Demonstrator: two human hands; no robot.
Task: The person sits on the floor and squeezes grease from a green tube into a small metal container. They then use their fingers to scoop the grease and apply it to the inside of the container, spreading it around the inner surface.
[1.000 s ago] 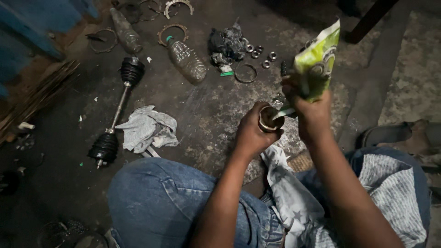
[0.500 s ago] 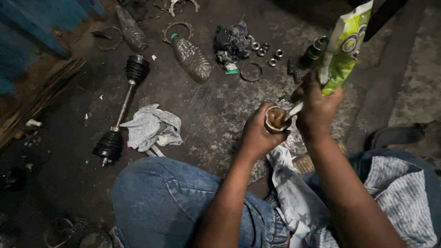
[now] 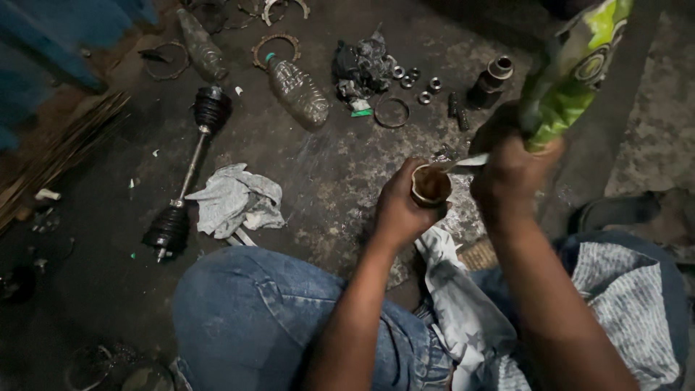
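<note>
— Cup-shaped metal part (image 3: 431, 185): how many do you have in hand, and where does it sit?

— You have one. Your left hand (image 3: 399, 210) has its grip pressed around the side of it, the open mouth facing up toward you, above the dark floor (image 3: 326, 181) and just in front of your knees.

— And your other hand?

— Your right hand (image 3: 510, 174) has its grip pinching the lower end of one green pouch (image 3: 572, 72), which stands up and tilts away from you. One pale spout or strip (image 3: 463, 162) runs from that hand to the rim of the cup; the two hands are just beside each other, the cup between them and a little to the left.

— Count what lies on the floor for me.

— You have one drive shaft (image 3: 190, 170) with two black rubber boots, lying at your left. One grey rag (image 3: 235, 201) lies just beside its lower end. Two plastic bottles lie further out: one with a green cap (image 3: 297, 90), one dirtier (image 3: 200, 52). About four small nuts (image 3: 414, 78) sit in a cluster near one thin ring (image 3: 392, 113), next to one crumpled dark wad (image 3: 362, 61). One dark cylindrical piece (image 3: 492, 78) stands beyond your right hand. A second cloth, pale with stars (image 3: 456, 304), drapes over your lap between your jeans (image 3: 253, 318).
</note>
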